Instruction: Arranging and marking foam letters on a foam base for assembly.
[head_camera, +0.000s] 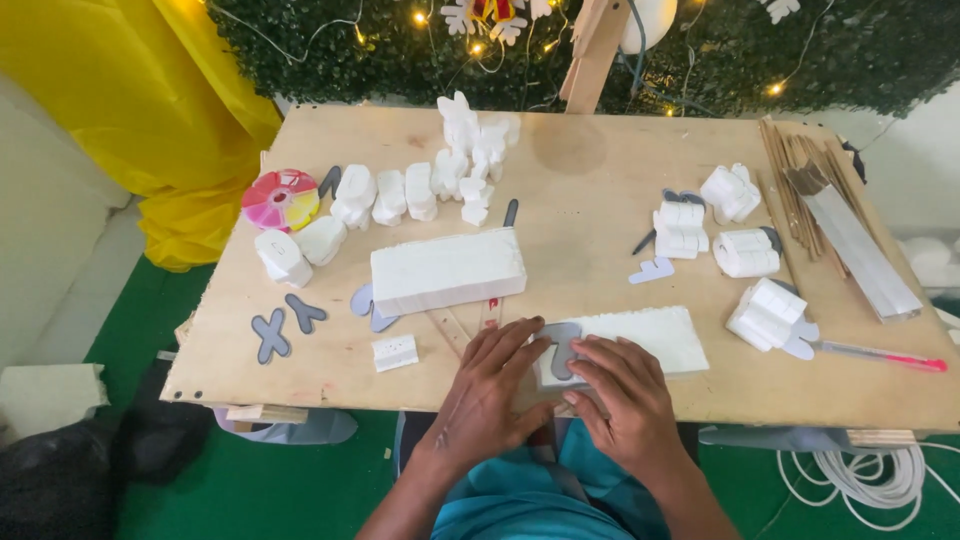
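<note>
Hands, left (490, 385) and right (618, 388), fingers spread flat, press grey template (562, 350) onto white foam slab (650, 335).

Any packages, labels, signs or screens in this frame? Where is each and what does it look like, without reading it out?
No signs or screens in view.
Round disc: far left of the wooden table, beside white foam pieces; pink, yellow and red segments under what looks like a small pale label.
Long pack: right edge, beside thin wooden sticks; narrow, silvery-grey, possibly wrapped.
</note>
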